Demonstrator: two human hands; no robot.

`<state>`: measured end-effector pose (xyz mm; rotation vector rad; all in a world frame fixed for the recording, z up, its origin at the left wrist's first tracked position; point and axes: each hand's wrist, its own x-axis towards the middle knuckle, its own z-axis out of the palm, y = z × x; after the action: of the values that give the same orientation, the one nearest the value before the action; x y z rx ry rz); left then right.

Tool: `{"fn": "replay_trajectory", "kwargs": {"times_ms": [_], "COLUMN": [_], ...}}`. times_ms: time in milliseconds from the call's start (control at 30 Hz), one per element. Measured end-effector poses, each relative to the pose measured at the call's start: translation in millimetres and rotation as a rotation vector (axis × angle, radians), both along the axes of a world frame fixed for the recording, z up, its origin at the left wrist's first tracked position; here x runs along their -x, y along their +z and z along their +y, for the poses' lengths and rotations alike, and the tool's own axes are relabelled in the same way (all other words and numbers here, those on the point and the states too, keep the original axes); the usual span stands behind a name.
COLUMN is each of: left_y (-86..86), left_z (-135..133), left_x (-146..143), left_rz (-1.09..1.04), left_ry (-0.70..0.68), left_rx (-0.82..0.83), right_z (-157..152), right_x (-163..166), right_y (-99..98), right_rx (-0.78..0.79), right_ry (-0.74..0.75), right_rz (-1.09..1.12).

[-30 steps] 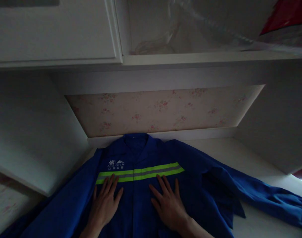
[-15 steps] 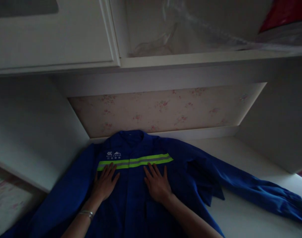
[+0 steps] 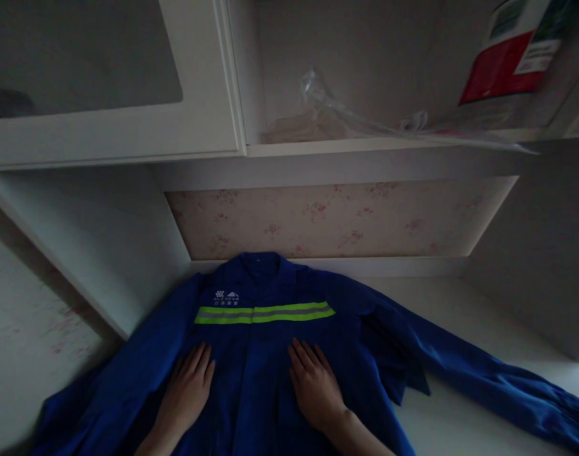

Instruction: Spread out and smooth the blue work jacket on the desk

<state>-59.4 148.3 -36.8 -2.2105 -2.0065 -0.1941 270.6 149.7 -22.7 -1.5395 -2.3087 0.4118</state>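
A blue work jacket [image 3: 265,354] lies spread front-up on a white desk surface [image 3: 460,418], collar toward the wall. A yellow-green reflective stripe [image 3: 265,313] crosses its chest, with a small white logo above it on the left. My left hand [image 3: 185,392] lies flat on the jacket's left front, palm down, fingers apart. My right hand [image 3: 315,387] rests flat on the right front, a little below the stripe. Neither hand grips the cloth. One sleeve [image 3: 498,386] stretches out to the right; the other hangs off the desk at the lower left.
A floral-papered wall [image 3: 337,218] backs the desk niche. Above it runs a white shelf [image 3: 365,149] holding clear plastic wrap [image 3: 337,114] and a red-and-white package [image 3: 508,57]. A white cabinet door [image 3: 109,82] closes the upper left. White side panels flank the niche.
Both hands have slid down the jacket front, away from the reflective stripe and toward me. The view has tilted up, showing more of the shelf and cabinet.
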Motion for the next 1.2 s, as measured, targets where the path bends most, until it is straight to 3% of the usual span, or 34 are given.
{"fn": "replay_trajectory", "kwargs": {"times_ms": [200, 733, 833, 967, 1100, 1200], "left_y": [-13.8, -13.0, -17.5, -21.6, -22.7, -22.1], "left_z": [-7.1, -5.3, -2.7, -1.0, -1.0, -0.1], "left_x": [5.9, 5.8, 9.0, 13.0, 15.2, 15.6], "left_rz": [-0.144, -0.293, -0.306, -0.323, -0.342, -0.364], "left_ry": [0.094, 0.086, 0.073, 0.066, 0.063, 0.052], "left_rx": [-0.045, -0.121, -0.138, -0.159, -0.169, -0.176], "right_z": [5.4, 4.1, 5.6, 13.1, 7.9, -16.8], "right_x": [-6.1, -9.5, -8.5, -9.6, -38.3, -89.0], "right_y": [7.3, 7.7, 5.6, 7.3, 23.3, 35.6], "right_rx": [0.004, -0.001, 0.05, 0.232, 0.406, 0.342], "right_ry": [0.001, -0.001, -0.009, -0.051, -0.062, -0.229], "right_rz": [0.076, 0.164, 0.277, 0.573, 0.723, 0.805]}}
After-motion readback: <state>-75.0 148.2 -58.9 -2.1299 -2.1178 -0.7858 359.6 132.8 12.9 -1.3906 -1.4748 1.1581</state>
